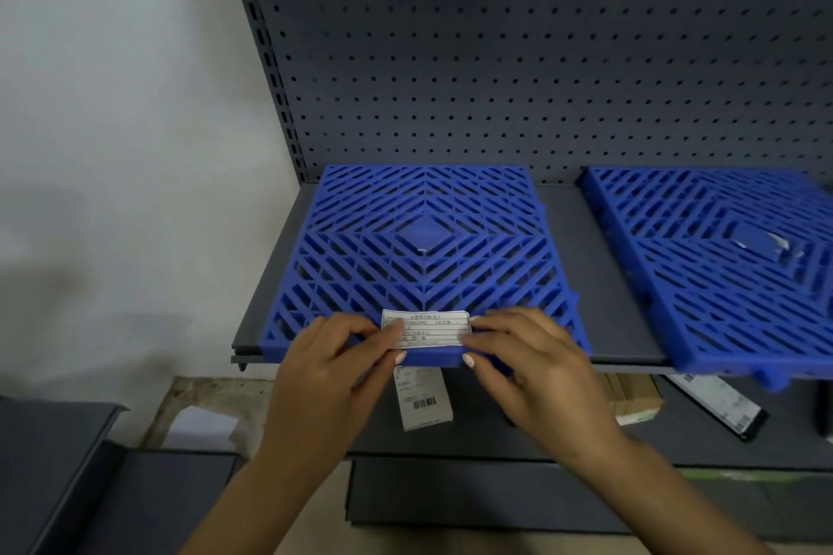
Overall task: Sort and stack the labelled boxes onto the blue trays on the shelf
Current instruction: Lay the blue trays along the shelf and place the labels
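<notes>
A blue slatted tray (423,248) lies on the grey shelf (599,284), with nothing stacked on it. A white printed label (426,328) sits at the middle of its front edge. My left hand (342,356) pinches the label's left end between thumb and fingers. My right hand (523,356) pinches its right end the same way. A second blue tray (721,284) lies to the right, overhanging the shelf front, with a scrap of torn white paper at its centre. No boxes stand on either tray.
A dark pegboard (541,59) backs the shelf. On the lower shelf lie a white barcode tag (423,401), a brown cardboard pack (635,401) and a long black-and-white box (721,406). Dark grey panels (67,487) sit at lower left beside a white wall.
</notes>
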Available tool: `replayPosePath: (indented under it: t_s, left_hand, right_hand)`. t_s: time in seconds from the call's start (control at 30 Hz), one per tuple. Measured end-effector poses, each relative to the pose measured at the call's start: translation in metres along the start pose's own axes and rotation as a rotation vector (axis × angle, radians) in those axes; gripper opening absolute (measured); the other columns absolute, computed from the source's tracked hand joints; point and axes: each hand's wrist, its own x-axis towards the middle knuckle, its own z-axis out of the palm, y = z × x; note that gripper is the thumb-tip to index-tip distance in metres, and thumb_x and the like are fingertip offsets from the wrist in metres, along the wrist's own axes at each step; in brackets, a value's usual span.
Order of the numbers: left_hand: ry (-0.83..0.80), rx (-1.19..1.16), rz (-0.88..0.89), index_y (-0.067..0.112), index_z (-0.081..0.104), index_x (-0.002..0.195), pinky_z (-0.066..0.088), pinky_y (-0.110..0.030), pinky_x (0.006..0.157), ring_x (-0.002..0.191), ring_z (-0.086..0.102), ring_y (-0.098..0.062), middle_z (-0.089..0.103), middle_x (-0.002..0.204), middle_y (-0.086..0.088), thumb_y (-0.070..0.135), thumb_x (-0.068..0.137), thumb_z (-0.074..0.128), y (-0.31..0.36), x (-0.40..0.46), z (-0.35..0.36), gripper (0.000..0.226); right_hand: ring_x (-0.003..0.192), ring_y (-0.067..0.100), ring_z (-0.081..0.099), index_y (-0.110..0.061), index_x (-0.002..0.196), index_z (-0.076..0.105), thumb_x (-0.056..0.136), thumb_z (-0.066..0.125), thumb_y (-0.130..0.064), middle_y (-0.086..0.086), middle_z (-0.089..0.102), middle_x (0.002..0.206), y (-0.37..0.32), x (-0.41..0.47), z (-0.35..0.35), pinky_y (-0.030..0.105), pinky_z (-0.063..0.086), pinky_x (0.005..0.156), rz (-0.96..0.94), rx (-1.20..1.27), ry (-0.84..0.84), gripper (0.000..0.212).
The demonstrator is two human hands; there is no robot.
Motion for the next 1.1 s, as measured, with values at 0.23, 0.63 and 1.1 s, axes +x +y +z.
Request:
replayPosePath:
  t_s: [0.23, 0.63, 1.1]
  left_hand:
    - [0.002, 0.09, -0.032, 0.014, 0.059, 0.123, 0.042, -0.029, 0.085, 0.098, 0.053, -0.022, 0.06, 0.11, -0.009, 0.044, 0.089, 0.052, 0.001, 0.0, -0.016, 0.047]
    - [-0.03, -0.078, 0.048, 0.01, 0.058, 0.125, 0.036, -0.029, 0.098, 0.113, 0.05, -0.016, 0.059, 0.119, -0.002, 0.046, 0.088, 0.054, 0.12, 0.049, -0.011, 0.051]
    - [-0.187, -0.356, 0.345, 0.015, 0.058, 0.126, 0.035, -0.024, 0.098, 0.113, 0.049, -0.014, 0.058, 0.12, 0.001, 0.043, 0.087, 0.056, 0.408, 0.083, 0.086, 0.049]
  right_hand:
    - [0.101, 0.011, 0.059, -0.015, 0.103, 0.071, 0.089, 0.061, -0.031, -0.004, 0.066, 0.108, 0.001, -0.005, -0.02, 0.029, 0.049, 0.087, 0.022, 0.026, -0.017, 0.023]
    - [0.099, 0.015, 0.06, -0.014, 0.101, 0.071, 0.091, 0.057, -0.028, -0.003, 0.066, 0.101, 0.038, -0.039, -0.123, 0.03, 0.048, 0.084, -0.015, -0.071, 0.062, 0.022]
    - [0.099, 0.02, 0.06, -0.015, 0.102, 0.069, 0.093, 0.052, -0.032, 0.001, 0.066, 0.103, 0.118, -0.233, -0.372, 0.036, 0.05, 0.081, 0.252, -0.416, 0.103, 0.026]
